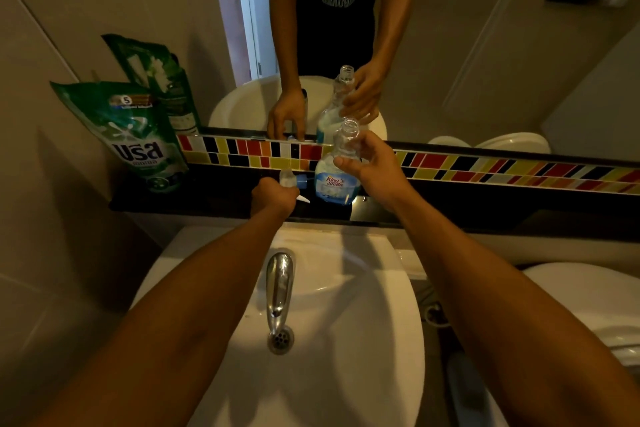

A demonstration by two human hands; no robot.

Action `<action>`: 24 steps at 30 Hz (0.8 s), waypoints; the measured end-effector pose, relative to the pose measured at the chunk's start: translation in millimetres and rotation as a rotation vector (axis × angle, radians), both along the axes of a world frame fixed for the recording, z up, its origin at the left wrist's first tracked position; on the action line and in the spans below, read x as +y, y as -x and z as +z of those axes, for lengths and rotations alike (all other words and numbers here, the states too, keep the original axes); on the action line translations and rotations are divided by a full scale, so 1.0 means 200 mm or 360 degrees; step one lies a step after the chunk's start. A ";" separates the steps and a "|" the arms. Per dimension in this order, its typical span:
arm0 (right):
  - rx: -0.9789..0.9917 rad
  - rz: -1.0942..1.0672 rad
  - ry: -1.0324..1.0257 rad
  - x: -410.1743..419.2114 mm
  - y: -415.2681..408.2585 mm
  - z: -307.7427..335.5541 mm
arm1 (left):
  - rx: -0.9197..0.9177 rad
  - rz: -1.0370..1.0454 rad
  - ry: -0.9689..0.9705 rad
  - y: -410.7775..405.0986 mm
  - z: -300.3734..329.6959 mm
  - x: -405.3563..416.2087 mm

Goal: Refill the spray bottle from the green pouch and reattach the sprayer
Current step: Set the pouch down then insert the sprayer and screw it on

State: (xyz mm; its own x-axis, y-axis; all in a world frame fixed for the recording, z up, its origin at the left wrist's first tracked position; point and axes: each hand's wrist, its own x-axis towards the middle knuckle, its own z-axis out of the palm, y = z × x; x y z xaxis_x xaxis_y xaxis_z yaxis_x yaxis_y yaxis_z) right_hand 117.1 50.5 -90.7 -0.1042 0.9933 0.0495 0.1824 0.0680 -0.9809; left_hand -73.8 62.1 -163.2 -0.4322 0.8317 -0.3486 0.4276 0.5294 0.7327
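Both my arms reach over the sink [346, 374] and tap [280, 288]. My left hand [273, 196] is fisted around the sprayer [292, 180] on the dark shelf [485, 204]; my right hand [375, 170] clasps the open-necked spray bottle [334, 170]. The green pouch [135, 135] leans far left against the mirror [467, 45].

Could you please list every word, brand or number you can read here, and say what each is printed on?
"King's Stella": label of the spray bottle held by the right hand.
"Usa" and "5": front of the green pouch.
Small print on the pouch: too small to read.
Shirt print in the mirror: reversed, blurred, unreadable.
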 end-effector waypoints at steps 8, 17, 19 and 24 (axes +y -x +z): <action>-0.0086 -0.0107 0.0010 -0.09 -0.07 0.00 | -0.0419 0.0167 -0.0208 0.06 0.06 -0.01; -0.0238 -0.0193 -0.0053 -0.29 -0.11 0.12 | -0.0844 0.0201 -0.0660 0.23 0.40 -0.07; -0.0257 -0.0222 -0.0062 -0.33 -0.13 0.14 | -0.0975 0.0214 -0.0742 0.26 0.50 -0.08; -0.0257 -0.0203 -0.0038 -0.43 -0.15 0.20 | -0.1112 0.0218 -0.0872 0.33 0.81 -0.11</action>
State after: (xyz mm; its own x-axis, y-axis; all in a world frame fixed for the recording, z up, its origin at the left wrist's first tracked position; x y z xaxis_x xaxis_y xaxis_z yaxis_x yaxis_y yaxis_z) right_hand 147.1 -34.6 -49.8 0.0139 0.9977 0.0659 0.3458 0.0570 -0.9366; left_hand -139.3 39.3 -1.1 -0.3779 0.9153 -0.1391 -0.2519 0.0429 0.9668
